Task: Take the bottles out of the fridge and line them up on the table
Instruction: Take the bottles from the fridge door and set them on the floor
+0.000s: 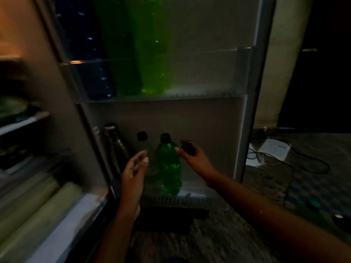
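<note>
The fridge door stands open in front of me. On its bottom rack a small green bottle with a dark cap stands upright, next to a clear bottle with a black cap and a steel bottle further left. My left hand hovers just left of the green bottle, fingers loosely curved and holding nothing. My right hand is just right of it, fingers relaxed, also holding nothing. On the upper rack stand two tall green bottles and a dark blue bottle.
The fridge interior with shelves and a drawer lies at the left. On the floor at right lie a white box with cables and a green-capped bottle. The room is dark.
</note>
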A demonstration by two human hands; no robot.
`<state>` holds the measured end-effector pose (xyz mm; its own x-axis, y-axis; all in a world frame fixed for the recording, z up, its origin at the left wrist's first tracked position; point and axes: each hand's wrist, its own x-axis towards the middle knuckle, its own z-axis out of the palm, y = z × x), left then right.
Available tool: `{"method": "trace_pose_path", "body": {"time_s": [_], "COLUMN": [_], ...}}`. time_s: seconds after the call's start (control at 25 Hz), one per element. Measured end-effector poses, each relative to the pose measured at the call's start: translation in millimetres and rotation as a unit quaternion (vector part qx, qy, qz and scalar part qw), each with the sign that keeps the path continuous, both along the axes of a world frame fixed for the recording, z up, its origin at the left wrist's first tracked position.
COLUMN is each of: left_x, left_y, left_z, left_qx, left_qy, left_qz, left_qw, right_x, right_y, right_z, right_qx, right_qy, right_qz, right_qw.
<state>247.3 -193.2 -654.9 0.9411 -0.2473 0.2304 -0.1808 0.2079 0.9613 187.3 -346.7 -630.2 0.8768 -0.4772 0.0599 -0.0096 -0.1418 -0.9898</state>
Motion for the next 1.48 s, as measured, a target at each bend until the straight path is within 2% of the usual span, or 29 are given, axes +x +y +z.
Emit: {"method": "trace_pose_path", "body": {"time_s": [0.08,0.24,0.4,0.52,0.64,0.76,1.0,1.24,1.36,1.48], "left_x": [25.4,79.5,101.8,104.2,92.1,60.9,34.9,2.7,-26.1,-57.8], "left_y": [-2.1,-26.8,-45.0,-44.4,-33.8,-21.3,-5.6,-12.5,-23.2,-47.2], "left_z": [7.2,15.2,12.6,-0.6,-16.2,-24.4,9.3,83.5,95.9,85.9], "left_qx": [0.003,0.049,0.112,0.145,0.114,0.084,0.101,0.157,0.159,0.119], "left_qy": [0.003,0.094,0.071,0.015,0.018,-0.001,-0.139,-0.275,-0.276,-0.211], "left_qz": [0.034,0.031,0.023,0.017,0.038,0.069,-0.021,-0.085,-0.182,-0.278], "left_qw": [0.999,0.994,0.991,0.989,0.993,0.994,0.985,0.945,0.930,0.929], "right_x": [28.8,72.7,85.2,78.2,61.4,44.5,15.5,-38.3,-80.9,-128.0], "right_y": [11.3,18.0,8.1,10.6,16.9,18.3,19.2,11.7,-2.1,-23.7], "right_z": [-0.8,-2.0,-11.4,-18.9,-21.0,-22.5,-5.9,55.1,61.8,56.4], "right_qx": [-0.024,-0.075,-0.183,-0.151,-0.093,-0.124,-0.098,-0.050,-0.038,-0.051], "right_qy": [-0.004,0.022,0.118,0.062,-0.001,-0.008,-0.047,-0.104,-0.092,-0.057], "right_qz": [-0.014,-0.055,-0.038,-0.033,-0.002,-0.004,-0.119,-0.123,-0.131,-0.158], "right_qw": [1.000,0.995,0.975,0.986,0.996,0.992,0.987,0.986,0.986,0.984]}}
